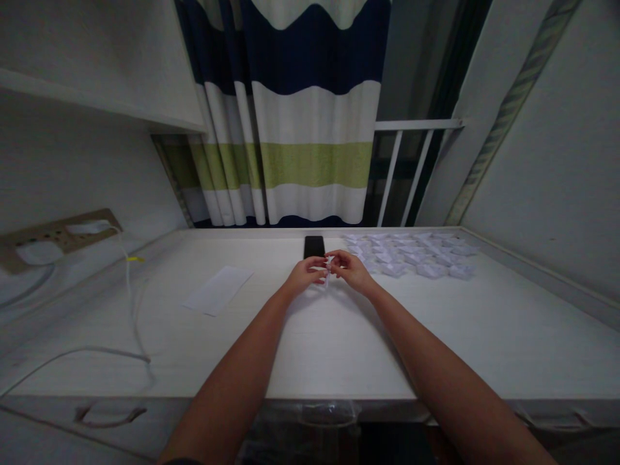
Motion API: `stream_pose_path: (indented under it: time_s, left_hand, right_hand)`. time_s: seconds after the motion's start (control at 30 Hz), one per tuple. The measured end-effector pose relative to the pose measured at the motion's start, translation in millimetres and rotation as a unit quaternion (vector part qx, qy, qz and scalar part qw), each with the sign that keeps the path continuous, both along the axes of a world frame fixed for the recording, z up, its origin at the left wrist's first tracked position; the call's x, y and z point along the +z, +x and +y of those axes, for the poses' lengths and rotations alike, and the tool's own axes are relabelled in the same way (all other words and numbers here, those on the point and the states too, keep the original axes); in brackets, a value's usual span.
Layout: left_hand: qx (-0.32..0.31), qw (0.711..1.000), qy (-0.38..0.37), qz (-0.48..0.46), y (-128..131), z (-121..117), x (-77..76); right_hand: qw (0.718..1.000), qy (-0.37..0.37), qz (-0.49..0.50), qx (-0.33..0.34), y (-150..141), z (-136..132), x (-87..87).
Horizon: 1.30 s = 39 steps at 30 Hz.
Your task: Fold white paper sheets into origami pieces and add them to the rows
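Note:
Both of my hands meet above the middle of the white desk, fingertips close together. Between them is a small piece of white paper (328, 279), partly covered by the fingers, its lower end hanging down. My left hand (306, 274) pinches it from the left with bent fingers. From the right, my right hand (352, 270) has its thumb and fingers closed on the same piece. Just behind the fingers lies a black phone (314, 245). Several folded white paper pieces (407, 252) sit in rows to the right, beyond my right hand.
Flat white paper sheets (219, 289) lie left of my hands. A white cable (130, 290) runs from the wall socket strip (62, 237) over the desk's left side. Behind the desk hangs a striped curtain (314, 116). Drawer handles (110, 416) show below the front edge.

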<state>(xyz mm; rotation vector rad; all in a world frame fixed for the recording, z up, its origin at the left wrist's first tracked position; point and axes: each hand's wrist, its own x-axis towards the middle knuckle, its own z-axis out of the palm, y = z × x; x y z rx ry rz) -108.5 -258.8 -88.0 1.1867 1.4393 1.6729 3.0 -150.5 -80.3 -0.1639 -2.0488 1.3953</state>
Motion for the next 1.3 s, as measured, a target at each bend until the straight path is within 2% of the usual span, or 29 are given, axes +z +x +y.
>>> stream_pose_path:
  time_s: [0.4, 0.9, 1.3]
  left_hand:
    - [0.029, 0.999, 0.014, -0.012, 0.1, -0.9, 3.1]
    - [0.036, 0.999, 0.010, 0.025, 0.2, -1.1, 1.9]
    - [0.035, 0.999, 0.020, 0.001, -0.6, 0.3, 2.8]
  right_hand:
    - [0.999, 0.010, -0.010, -0.042, -0.7, 2.2, -2.0]
    - [0.999, 0.022, -0.018, -0.043, -2.7, 5.4, -6.8]
    - [0.993, 0.104, -0.008, -0.051, -1.4, 6.5, -7.7]
